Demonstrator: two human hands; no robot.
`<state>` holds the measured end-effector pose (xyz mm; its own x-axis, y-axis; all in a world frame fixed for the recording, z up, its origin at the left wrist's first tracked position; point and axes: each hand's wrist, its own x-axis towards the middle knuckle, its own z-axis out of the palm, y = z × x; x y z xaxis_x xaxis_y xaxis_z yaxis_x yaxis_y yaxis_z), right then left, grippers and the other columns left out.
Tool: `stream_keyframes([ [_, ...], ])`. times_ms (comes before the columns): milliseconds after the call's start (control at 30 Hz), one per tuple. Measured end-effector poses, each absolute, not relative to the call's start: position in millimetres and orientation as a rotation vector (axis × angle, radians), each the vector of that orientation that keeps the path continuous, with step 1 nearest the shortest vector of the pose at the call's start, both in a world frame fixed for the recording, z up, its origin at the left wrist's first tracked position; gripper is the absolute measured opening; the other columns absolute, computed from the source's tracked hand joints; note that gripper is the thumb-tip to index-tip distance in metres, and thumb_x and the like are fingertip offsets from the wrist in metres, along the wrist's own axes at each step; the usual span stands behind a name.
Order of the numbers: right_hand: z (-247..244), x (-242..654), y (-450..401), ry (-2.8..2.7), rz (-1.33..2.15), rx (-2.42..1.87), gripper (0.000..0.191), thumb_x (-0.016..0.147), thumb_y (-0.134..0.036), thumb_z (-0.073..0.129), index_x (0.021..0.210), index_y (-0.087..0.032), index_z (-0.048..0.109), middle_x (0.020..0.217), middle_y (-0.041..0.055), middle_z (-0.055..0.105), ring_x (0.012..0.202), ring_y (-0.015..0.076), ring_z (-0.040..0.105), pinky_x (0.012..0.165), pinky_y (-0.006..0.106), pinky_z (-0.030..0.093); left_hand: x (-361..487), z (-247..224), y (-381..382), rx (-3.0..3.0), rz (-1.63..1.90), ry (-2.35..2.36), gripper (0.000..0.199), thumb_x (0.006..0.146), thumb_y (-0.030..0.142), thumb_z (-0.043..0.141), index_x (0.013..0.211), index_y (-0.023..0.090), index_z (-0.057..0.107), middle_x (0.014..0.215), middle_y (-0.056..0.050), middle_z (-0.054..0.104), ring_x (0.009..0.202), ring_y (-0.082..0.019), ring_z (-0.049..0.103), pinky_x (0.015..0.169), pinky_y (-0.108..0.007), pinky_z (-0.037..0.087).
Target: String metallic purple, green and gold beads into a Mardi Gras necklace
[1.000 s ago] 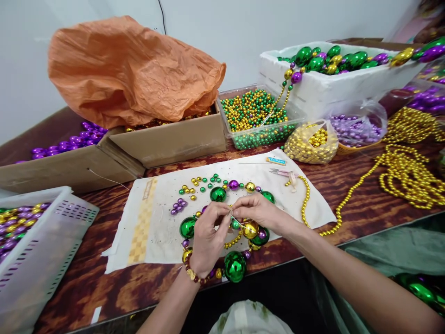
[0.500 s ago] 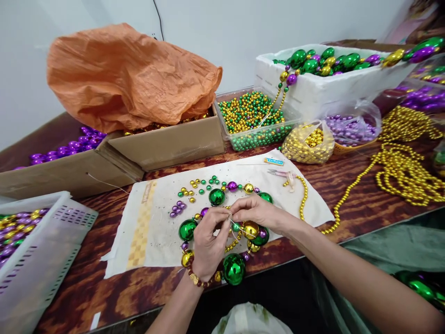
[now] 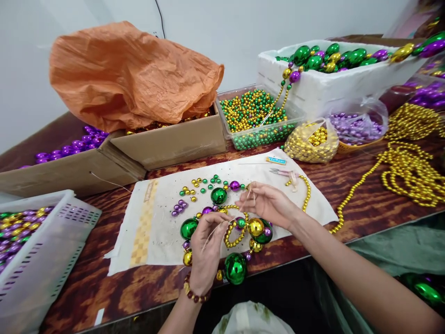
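Over a bead necklace (image 3: 235,268) of big green, gold and purple balls, my left hand (image 3: 207,239) pinches a thin pale string (image 3: 212,233) between thumb and fingertips. My right hand (image 3: 269,204) is raised a little to the right, its fingers curled on another stretch of the string. A small loop of gold beads (image 3: 235,242) hangs between the hands, beside a gold ball (image 3: 256,227). Part of the necklace is hidden behind my hands. Loose purple beads (image 3: 178,208) and small green and gold beads (image 3: 193,199) lie on the white cloth (image 3: 163,250).
Pink-handled snips (image 3: 283,172) and a small blue packet (image 3: 276,160) lie at the cloth's back right. Behind stand cardboard boxes (image 3: 174,146), a clear bead tub (image 3: 264,137) and a white foam box (image 3: 333,86). A white basket (image 3: 74,232) is at left; gold bead strands (image 3: 413,181) lie right.
My hands have moved apart: the right has lifted away to the right and its fingers have spread somewhat. The gold bead loop now shows between them.
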<state>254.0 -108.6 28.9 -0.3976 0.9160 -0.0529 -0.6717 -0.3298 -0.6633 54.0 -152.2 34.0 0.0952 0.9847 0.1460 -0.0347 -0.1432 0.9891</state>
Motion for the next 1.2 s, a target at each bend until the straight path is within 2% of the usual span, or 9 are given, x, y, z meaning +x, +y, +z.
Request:
stream_keyframes([
  [133,27,242,-107,-0.748,1.912,-0.561,0.008,0.086,-0.020,0.060,0.085,-0.019,0.053,0.058,-0.0065,0.048,0.053,0.0091,0.050,0.064,0.025,0.042,56,37,-157,1.233,1.333,1.002,0.003,0.089,0.020,0.057,0.087,0.020,0.056,0.093,-0.004,0.066,0.097,-0.019,0.063,0.095,-0.041,0.046],
  [267,26,239,-105,-0.884,1.889,-0.635,0.011,0.084,-0.020,0.061,0.083,-0.019,0.051,0.054,-0.0090,0.039,0.046,0.0066,0.039,0.051,0.021,0.033,59,44,-154,1.223,1.305,1.017,0.004,0.089,0.021,0.057,0.086,0.020,0.055,0.080,-0.001,0.066,0.083,-0.016,0.065,0.098,-0.041,0.044],
  [467,24,238,-104,-1.116,1.850,-0.590,0.009,0.086,-0.022,0.058,0.084,-0.019,0.050,0.053,-0.0099,0.036,0.044,0.0061,0.036,0.046,0.020,0.029,52,58,-152,1.401,1.102,1.198,0.010,0.089,0.026,0.059,0.083,0.019,0.054,0.073,0.001,0.065,0.073,-0.013,0.062,0.080,-0.028,0.047],
  [600,30,239,-109,-1.147,1.789,-0.642,0.006,0.088,-0.022,0.055,0.086,-0.019,0.050,0.053,-0.0089,0.044,0.048,0.0092,0.051,0.053,0.023,0.039,42,57,-138,1.288,0.948,1.144,0.013,0.087,0.029,0.061,0.085,0.019,0.053,0.068,0.002,0.064,0.067,-0.012,0.062,0.069,-0.024,0.046],
  [733,45,246,-112,-1.168,1.729,-0.643,0.004,0.090,-0.022,0.052,0.091,-0.018,0.054,0.072,-0.0003,0.063,0.072,0.0150,0.064,0.073,0.031,0.047,40,53,-121,1.152,0.813,1.016,0.021,0.083,0.027,0.066,0.098,0.020,0.051,0.064,0.004,0.063,0.059,-0.012,0.062,0.066,-0.025,0.045],
  [833,53,244,-106,-1.180,1.582,-0.763,0.005,0.088,-0.022,0.054,0.087,-0.018,0.057,0.088,0.0031,0.066,0.084,0.0153,0.062,0.081,0.031,0.046,43,52,-114,1.122,0.725,0.952,0.020,0.083,0.027,0.067,0.095,0.018,0.053,0.063,0.003,0.063,0.058,-0.012,0.061,0.066,-0.026,0.045],
  [1033,56,217,-84,-1.558,1.123,-0.996,0.009,0.086,-0.021,0.054,0.084,-0.018,0.063,0.083,0.0021,0.065,0.082,0.0169,0.059,0.079,0.031,0.043,44,51,-110,1.152,0.632,0.888,0.012,0.084,0.025,0.065,0.084,0.016,0.057,0.062,0.001,0.063,0.059,-0.011,0.059,0.069,-0.026,0.044],
  [1133,57,217,-83,-1.790,0.675,-1.251,0.015,0.087,-0.015,0.053,0.093,-0.018,0.067,0.100,0.0080,0.067,0.098,0.0232,0.056,0.089,0.039,0.037,41,51,-109,1.101,0.699,0.868,0.010,0.085,0.024,0.064,0.083,0.017,0.056,0.063,0.002,0.062,0.061,-0.011,0.058,0.070,-0.026,0.044],
  [1200,57,223,-90,-1.855,0.637,-1.291,0.021,0.088,-0.015,0.052,0.101,-0.019,0.067,0.106,0.0087,0.067,0.101,0.0237,0.056,0.090,0.038,0.036,38,51,-109,1.040,0.725,0.848,0.010,0.085,0.023,0.064,0.083,0.017,0.056,0.066,0.002,0.061,0.062,-0.010,0.058,0.070,-0.025,0.044],
])
